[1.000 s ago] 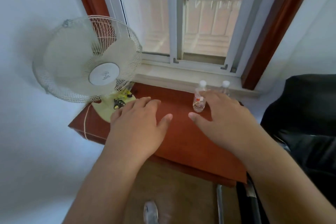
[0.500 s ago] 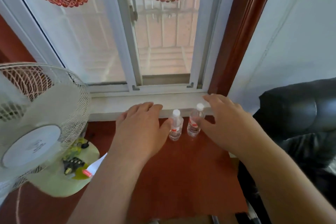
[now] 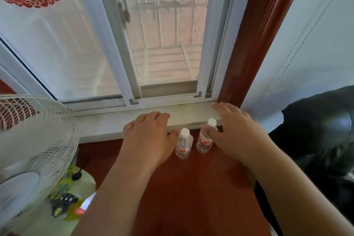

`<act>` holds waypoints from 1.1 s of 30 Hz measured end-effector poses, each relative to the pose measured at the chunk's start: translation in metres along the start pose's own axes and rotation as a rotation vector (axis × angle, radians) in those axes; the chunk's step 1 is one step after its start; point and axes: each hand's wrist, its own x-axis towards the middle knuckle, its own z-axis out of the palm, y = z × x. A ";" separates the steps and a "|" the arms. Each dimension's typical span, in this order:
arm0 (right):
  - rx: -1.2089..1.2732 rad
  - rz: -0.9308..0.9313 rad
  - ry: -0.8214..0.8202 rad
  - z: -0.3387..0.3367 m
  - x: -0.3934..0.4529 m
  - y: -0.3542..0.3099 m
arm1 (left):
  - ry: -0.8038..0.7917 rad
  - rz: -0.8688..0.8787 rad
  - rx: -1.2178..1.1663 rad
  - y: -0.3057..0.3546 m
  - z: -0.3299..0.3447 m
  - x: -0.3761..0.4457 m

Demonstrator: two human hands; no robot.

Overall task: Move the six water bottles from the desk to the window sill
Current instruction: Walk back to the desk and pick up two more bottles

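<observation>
Two small clear water bottles with white caps and red labels stand upright on the red-brown desk [image 3: 191, 188], close to its far edge. The left bottle [image 3: 183, 144] is beside the thumb of my left hand [image 3: 147, 138]. The right bottle [image 3: 205, 139] is touched by the thumb of my right hand [image 3: 235, 130]. Both hands hover palm down with fingers spread, one on each side of the pair, fingertips over the pale window sill [image 3: 107, 122]. Neither hand has closed around a bottle. No bottle stands on the visible sill.
A white table fan [image 3: 32, 151] with a pale green base stands at the left of the desk. A black leather chair [image 3: 316, 130] is on the right. The sliding window [image 3: 162, 44] with red paper cuttings rises behind the sill.
The view has moved closer to the window and up. Both hands have advanced to the far edge of the desk and now flank the two bottles.
</observation>
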 end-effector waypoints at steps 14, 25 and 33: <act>0.026 -0.048 -0.093 0.037 0.070 0.056 | 0.049 -0.132 -0.098 0.047 0.069 0.052; 0.063 -0.119 -0.288 0.115 0.112 0.090 | -0.140 -0.239 -0.122 0.053 0.145 0.066; 0.141 -0.143 -0.225 0.121 0.107 0.095 | -0.136 -0.255 -0.143 0.049 0.159 0.065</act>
